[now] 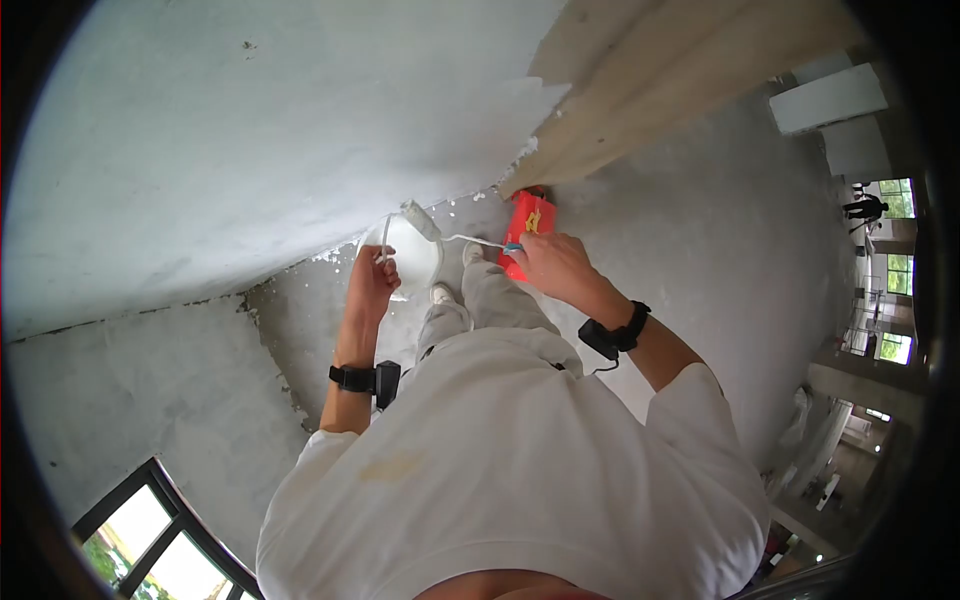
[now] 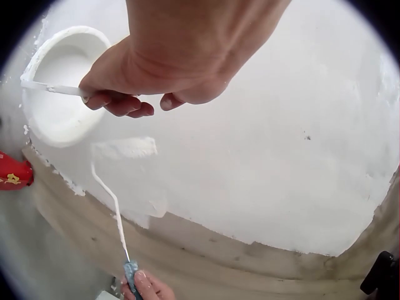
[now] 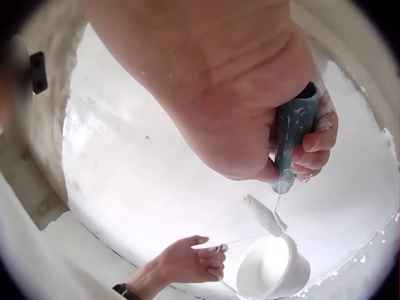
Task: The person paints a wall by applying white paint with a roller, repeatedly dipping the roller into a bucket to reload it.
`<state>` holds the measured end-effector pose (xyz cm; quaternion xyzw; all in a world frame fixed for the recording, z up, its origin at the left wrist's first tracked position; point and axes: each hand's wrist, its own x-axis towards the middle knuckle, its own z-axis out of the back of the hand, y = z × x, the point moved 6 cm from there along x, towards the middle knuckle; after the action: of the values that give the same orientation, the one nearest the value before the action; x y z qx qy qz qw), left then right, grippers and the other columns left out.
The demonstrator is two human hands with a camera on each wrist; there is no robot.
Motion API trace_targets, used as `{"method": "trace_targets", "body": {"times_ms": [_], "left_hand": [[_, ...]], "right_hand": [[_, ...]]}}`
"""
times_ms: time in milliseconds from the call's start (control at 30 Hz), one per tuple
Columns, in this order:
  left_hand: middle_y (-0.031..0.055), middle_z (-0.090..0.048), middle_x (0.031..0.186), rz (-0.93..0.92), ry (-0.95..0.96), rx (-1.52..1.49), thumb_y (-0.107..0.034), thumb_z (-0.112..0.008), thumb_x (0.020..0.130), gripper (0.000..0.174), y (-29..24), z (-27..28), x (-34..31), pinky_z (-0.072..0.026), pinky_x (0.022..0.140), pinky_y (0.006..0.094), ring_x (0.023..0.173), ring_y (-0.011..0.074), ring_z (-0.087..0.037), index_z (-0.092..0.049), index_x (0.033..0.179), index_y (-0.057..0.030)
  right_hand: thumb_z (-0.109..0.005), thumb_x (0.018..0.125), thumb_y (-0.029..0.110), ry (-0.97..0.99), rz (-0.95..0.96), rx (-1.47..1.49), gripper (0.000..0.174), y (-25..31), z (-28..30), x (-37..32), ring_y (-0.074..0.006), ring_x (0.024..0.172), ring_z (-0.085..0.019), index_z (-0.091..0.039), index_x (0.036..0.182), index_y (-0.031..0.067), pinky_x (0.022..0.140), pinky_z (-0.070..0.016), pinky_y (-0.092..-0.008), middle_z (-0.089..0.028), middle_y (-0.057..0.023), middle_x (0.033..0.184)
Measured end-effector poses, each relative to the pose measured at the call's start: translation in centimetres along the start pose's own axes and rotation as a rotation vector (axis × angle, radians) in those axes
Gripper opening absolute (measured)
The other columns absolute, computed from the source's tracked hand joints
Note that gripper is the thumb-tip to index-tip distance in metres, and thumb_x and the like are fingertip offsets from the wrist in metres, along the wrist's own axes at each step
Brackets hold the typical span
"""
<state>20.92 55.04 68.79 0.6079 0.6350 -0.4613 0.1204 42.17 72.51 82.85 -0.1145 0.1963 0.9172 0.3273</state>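
My right hand (image 1: 558, 268) grips the blue handle (image 3: 290, 137) of a paint roller, whose white sleeve (image 1: 420, 221) is at the near side of the wall, above a white bucket (image 1: 415, 262). In the left wrist view the roller sleeve (image 2: 125, 148) shows beside the bucket (image 2: 62, 128), apart from its rim. My left hand (image 1: 373, 280) holds the bucket's thin white handle (image 2: 67, 90) with curled fingers. White material lies inside the bucket (image 3: 265, 265).
A wall (image 1: 300, 120), coated white with a bare brown part (image 1: 640, 80), rises in front. A red package (image 1: 518, 219) lies on the grey floor (image 1: 700, 240) near my feet. A window (image 1: 160, 530) is at lower left, and a distant person (image 1: 865, 208) stands at right.
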Motion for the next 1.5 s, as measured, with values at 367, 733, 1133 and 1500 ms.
{"method": "trace_targets", "body": {"times_ms": [367, 733, 1133, 1500], "left_hand": [[-0.0042, -0.038, 0.061, 0.011, 0.001, 0.014, -0.025, -0.044, 0.09, 0.019, -0.8, -4.2, 0.3, -0.029, 0.054, 0.0243, 0.055, 0.0076, -0.033, -0.052, 0.081, -0.0105], [-0.0042, -0.036, 0.059, -0.062, -0.136, 0.042, -0.026, -0.042, 0.09, 0.02, 1.9, -7.8, 1.8, -0.0295, 0.053, 0.0255, 0.054, 0.0093, -0.032, -0.052, 0.085, -0.0095], [-0.0048, -0.032, 0.06, -0.064, -0.158, -0.027, -0.023, -0.042, 0.089, 0.02, 3.5, -15.7, 1.3, -0.0285, 0.053, 0.0257, 0.054, 0.0093, -0.029, -0.052, 0.084, -0.0072], [-0.0035, -0.036, 0.061, 0.021, 0.089, 0.111, -0.024, -0.044, 0.09, 0.021, 3.8, -19.2, 1.5, -0.0302, 0.056, 0.0253, 0.056, 0.0095, -0.033, -0.053, 0.086, -0.0063]], "right_hand": [[-0.059, 0.084, 0.016, -0.096, 0.082, -0.255, 0.016, 1.8, 0.6, -0.7, -0.0267, 0.067, -0.069, -0.062, 0.089, 0.0009, 0.055, -0.0512, -0.0364, -0.068, -0.0125, 0.075], [-0.062, 0.077, 0.007, -0.065, 0.167, -0.232, 0.026, -3.6, -0.7, 0.9, -0.0272, 0.065, -0.068, -0.056, 0.099, -0.0046, 0.053, -0.052, -0.0341, -0.067, -0.0165, 0.079], [-0.061, 0.075, 0.004, -0.071, 0.392, -0.124, 0.018, -11.9, 0.0, 3.0, -0.032, 0.066, -0.068, -0.061, 0.091, -0.0042, 0.056, -0.0526, -0.0393, -0.066, -0.0187, 0.077], [-0.061, 0.077, 0.01, -0.001, 0.24, -0.244, 0.012, -10.3, 2.0, 1.9, -0.0318, 0.073, -0.067, -0.069, 0.072, 0.0025, 0.063, -0.0517, -0.0407, -0.067, -0.0187, 0.075]]}}
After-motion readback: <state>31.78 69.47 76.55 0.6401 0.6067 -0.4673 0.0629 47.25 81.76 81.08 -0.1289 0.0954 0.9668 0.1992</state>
